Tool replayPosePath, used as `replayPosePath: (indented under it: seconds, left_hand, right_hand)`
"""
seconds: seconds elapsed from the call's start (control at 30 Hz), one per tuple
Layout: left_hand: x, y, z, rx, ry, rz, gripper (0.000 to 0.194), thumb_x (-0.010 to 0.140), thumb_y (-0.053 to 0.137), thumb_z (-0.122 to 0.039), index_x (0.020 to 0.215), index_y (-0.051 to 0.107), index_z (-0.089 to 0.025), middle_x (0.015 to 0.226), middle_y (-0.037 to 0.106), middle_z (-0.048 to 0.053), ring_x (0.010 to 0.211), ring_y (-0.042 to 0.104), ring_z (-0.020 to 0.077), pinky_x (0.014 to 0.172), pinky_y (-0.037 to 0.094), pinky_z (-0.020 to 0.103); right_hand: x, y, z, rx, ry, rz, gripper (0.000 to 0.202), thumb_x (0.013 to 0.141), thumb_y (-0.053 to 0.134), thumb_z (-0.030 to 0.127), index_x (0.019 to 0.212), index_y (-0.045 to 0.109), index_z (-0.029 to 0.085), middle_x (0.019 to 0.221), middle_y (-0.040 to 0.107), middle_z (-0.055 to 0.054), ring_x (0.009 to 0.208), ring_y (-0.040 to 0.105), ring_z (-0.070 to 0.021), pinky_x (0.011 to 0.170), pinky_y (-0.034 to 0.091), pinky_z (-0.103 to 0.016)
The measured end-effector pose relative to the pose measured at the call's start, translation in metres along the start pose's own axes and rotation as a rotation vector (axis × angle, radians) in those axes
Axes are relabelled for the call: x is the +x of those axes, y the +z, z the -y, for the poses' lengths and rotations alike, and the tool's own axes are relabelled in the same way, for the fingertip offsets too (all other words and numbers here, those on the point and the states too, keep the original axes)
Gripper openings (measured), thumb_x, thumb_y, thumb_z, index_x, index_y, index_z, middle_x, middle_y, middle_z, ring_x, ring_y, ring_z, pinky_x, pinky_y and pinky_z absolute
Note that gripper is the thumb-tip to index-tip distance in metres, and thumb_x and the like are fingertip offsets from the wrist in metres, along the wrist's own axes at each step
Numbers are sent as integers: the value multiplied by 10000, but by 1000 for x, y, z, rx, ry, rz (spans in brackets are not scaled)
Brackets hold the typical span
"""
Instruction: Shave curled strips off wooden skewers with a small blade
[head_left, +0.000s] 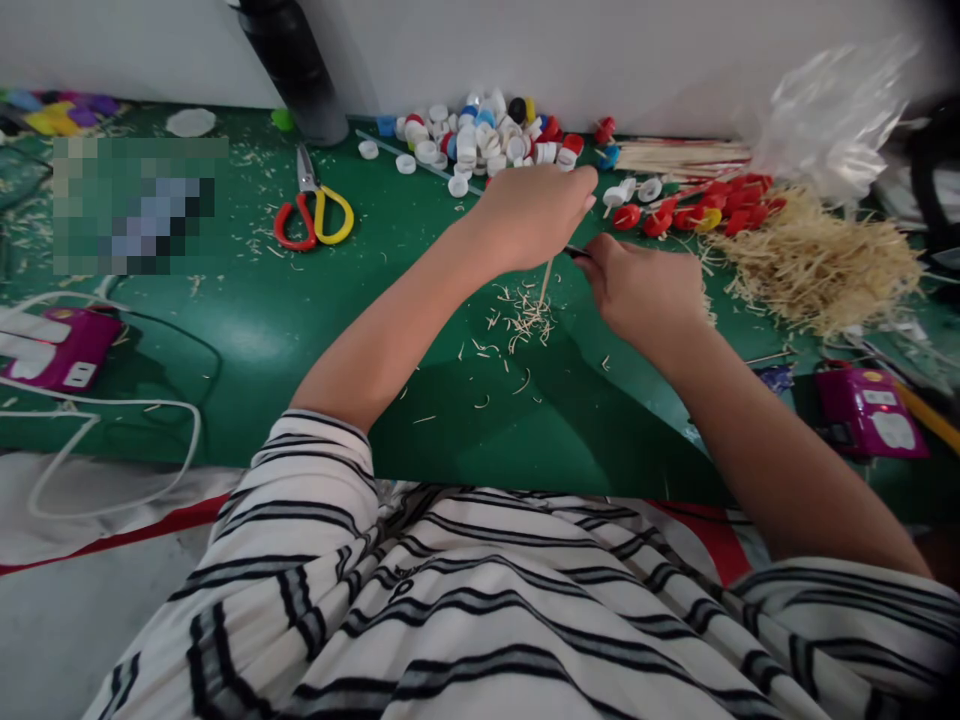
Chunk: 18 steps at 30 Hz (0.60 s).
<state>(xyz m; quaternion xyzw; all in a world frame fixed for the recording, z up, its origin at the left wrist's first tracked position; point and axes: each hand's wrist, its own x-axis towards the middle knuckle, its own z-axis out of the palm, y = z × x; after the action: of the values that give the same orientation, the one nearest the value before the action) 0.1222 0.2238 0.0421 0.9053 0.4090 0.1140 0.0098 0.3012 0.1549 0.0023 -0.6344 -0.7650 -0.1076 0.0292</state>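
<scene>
My left hand (534, 215) is closed around a thin wooden stick (547, 283), whose lower end points down at the green tabletop. Close beside it, my right hand (646, 288) grips a slim black knife-like tool (577, 252); its working edge is hidden near the left fingers. Curled wood shavings (529, 318) lie under the stick. Just behind my hands is a heap of bottle caps (491, 135), mostly white. Red caps on sticks (675, 213) lie past my right hand.
Scissors (315, 212) with red and yellow handles lie left. A dark bottle (294, 65) stands by the wall. A large shavings pile (821, 260), plastic bag (832, 115) and stick bundle (679, 155) are right. Purple power sockets (82, 335) with white cables sit left; another purple socket (870, 410) sits right.
</scene>
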Motion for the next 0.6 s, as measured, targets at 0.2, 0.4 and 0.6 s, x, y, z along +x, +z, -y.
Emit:
replayPosePath:
  seconds: [0.2,0.4,0.6]
  left_hand:
    - [2,0,1,-20,-6,12,445,1041,260,-320,1248,641,-220,1069,735,162,952,652,319,714,380,433]
    - [3,1,4,-12,-9,-1,456,1022,271,-324,1244,659,-231,1051,740,160,904,667,319,660,359,423]
    - [5,2,3,-84,-23,18,417,1023,291,-326,1175,667,-227,1029,743,136,877,664,274,635,341,382]
  right_hand:
    - [2,6,3,-37,-4,19,474,1073,231,440,1215,610,195,847,709,-87,640,520,-171,610,195,-334]
    - [-2,18,3,-37,-38,85,504,1069,215,449,1243,603,178,813,707,-104,614,523,-177,583,199,-335]
    - [-20,41,7,-20,-34,171,495,1077,211,439,1214,619,195,916,737,-128,696,589,-214,614,244,-340]
